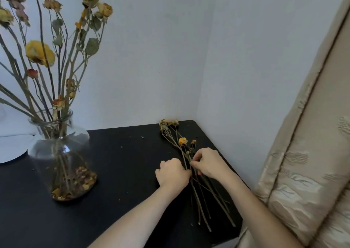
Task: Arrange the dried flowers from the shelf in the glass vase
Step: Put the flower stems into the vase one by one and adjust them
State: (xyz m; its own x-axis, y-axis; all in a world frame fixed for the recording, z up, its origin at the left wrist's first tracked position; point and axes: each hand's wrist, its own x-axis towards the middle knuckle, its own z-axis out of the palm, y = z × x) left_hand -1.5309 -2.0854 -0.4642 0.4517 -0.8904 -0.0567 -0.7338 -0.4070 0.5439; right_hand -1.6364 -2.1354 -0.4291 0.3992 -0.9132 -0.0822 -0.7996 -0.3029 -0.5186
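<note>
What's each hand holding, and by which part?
Both the left hand and right hand grip the loose bundle of dried yellow flowers lying on the black tabletop, mid-stem, below the blooms.

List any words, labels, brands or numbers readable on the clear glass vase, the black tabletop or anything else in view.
None: no text shows on the clear glass vase, the black tabletop, the pale blue-grey wall or the beige textured fabric, which bears only a woven pattern.
</note>
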